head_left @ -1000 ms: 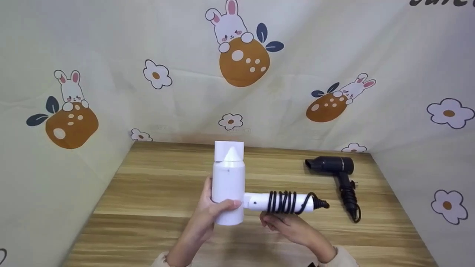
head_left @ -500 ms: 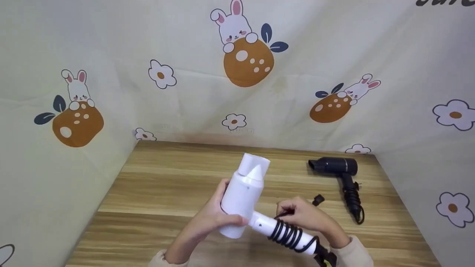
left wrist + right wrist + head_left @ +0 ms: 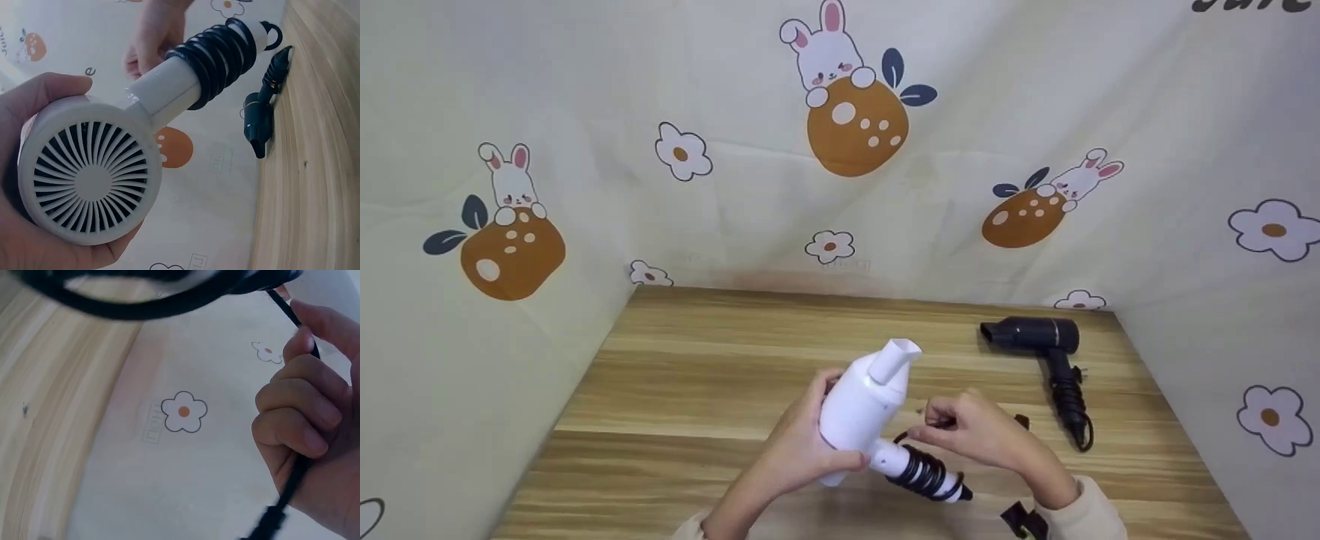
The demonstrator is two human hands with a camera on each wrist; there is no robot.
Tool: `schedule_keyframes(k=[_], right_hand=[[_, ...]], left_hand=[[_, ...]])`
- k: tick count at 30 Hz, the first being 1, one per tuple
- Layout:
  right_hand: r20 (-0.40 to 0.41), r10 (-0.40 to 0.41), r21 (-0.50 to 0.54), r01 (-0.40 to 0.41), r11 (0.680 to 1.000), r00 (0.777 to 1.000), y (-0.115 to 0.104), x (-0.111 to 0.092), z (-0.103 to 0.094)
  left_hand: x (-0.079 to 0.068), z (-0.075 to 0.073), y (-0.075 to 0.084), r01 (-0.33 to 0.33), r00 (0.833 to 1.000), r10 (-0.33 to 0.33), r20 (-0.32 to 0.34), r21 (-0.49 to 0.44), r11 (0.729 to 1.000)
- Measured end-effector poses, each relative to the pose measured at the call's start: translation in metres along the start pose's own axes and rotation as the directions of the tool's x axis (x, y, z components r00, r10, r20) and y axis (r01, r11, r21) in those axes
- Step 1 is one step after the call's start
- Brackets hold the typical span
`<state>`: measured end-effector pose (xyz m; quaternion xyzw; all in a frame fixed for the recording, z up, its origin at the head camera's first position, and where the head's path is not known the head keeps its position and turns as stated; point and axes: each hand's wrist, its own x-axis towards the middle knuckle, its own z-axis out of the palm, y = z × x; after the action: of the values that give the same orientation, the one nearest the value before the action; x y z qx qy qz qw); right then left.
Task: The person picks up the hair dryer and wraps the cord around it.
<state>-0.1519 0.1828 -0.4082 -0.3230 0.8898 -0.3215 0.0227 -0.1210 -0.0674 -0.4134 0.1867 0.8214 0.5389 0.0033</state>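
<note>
My left hand [image 3: 802,450] grips the barrel of a white hair dryer [image 3: 855,409], thumb near the handle joint. The dryer is tilted above the table, its flat nozzle [image 3: 896,360] pointing up and away. Its slatted rear grille [image 3: 93,183] faces the left wrist camera. Black cord [image 3: 926,476] is wound in several turns round the white handle, which slants down to the right. My right hand [image 3: 971,431] holds the cord's loose end [image 3: 293,479] in curled fingers. Below that fist the cord thickens into a black end piece [image 3: 267,523].
A black hair dryer [image 3: 1031,335], its own cord wound on the handle, lies at the table's right rear. The wooden table [image 3: 690,360] meets a cream cloth backdrop [image 3: 735,195] printed with rabbits and flowers on three sides. A dark object [image 3: 1024,519] shows beside the right sleeve.
The white hair dryer has turned from upright to tilted, its handle swinging down. My right hand has come from under the handle to above it and taken hold of the cord's loose end.
</note>
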Motion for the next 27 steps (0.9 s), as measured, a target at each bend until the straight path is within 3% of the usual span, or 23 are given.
schedule_keyframes(k=[4,14,17,22,27], right_hand=[[0.001,0.035,0.022,-0.035,0.999,0.999,-0.005,-0.002,-0.002],[0.025,0.055,0.229,-0.059,0.972,0.998,-0.017,-0.011,-0.001],[0.059,0.037,0.349,-0.056,0.935,0.998,-0.021,-0.015,0.003],[0.097,-0.054,0.539,-0.007,0.842,0.994,-0.023,-0.02,0.016],[0.077,-0.141,0.597,0.068,0.799,0.987,-0.022,-0.019,0.031]], left_hand=[[0.001,0.002,0.0,0.016,0.998,-0.013,-0.059,0.04,0.999],[0.005,0.003,-0.005,0.042,0.975,-0.043,-0.22,-0.01,0.999],[0.007,0.004,-0.005,0.028,0.961,-0.044,-0.274,-0.061,0.998],[0.008,0.005,-0.004,-0.012,0.944,-0.042,-0.328,-0.159,0.987],[0.007,0.005,-0.002,-0.038,0.935,-0.05,-0.351,-0.24,0.97]])
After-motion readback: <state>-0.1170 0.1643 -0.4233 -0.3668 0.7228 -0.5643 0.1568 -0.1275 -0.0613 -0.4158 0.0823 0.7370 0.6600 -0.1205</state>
